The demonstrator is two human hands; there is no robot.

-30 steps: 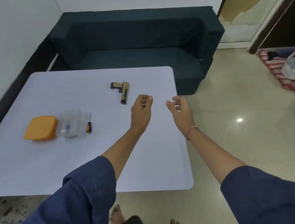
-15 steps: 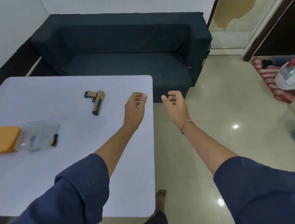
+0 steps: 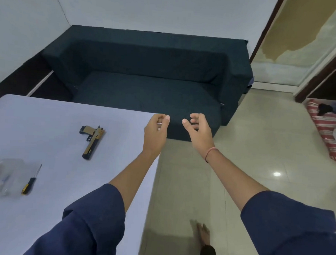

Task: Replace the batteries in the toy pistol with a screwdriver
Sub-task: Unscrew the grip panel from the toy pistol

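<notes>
Left hand (image 3: 155, 130) and right hand (image 3: 198, 131) are held out empty, fingers loosely curled, by the table's (image 3: 48, 126) far corner. The toy pistol (image 3: 92, 141) lies well to their left, the screwdriver (image 3: 31, 179) farther left again; the pistol is best taken first, screw side up.

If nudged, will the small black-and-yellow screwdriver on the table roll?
Lying flat on the smooth pale table, the small black-and-yellow screwdriver would probably roll sideways on its rounded-looking handle. Its slim metal shaft suggests it is stiff and light.
</notes>
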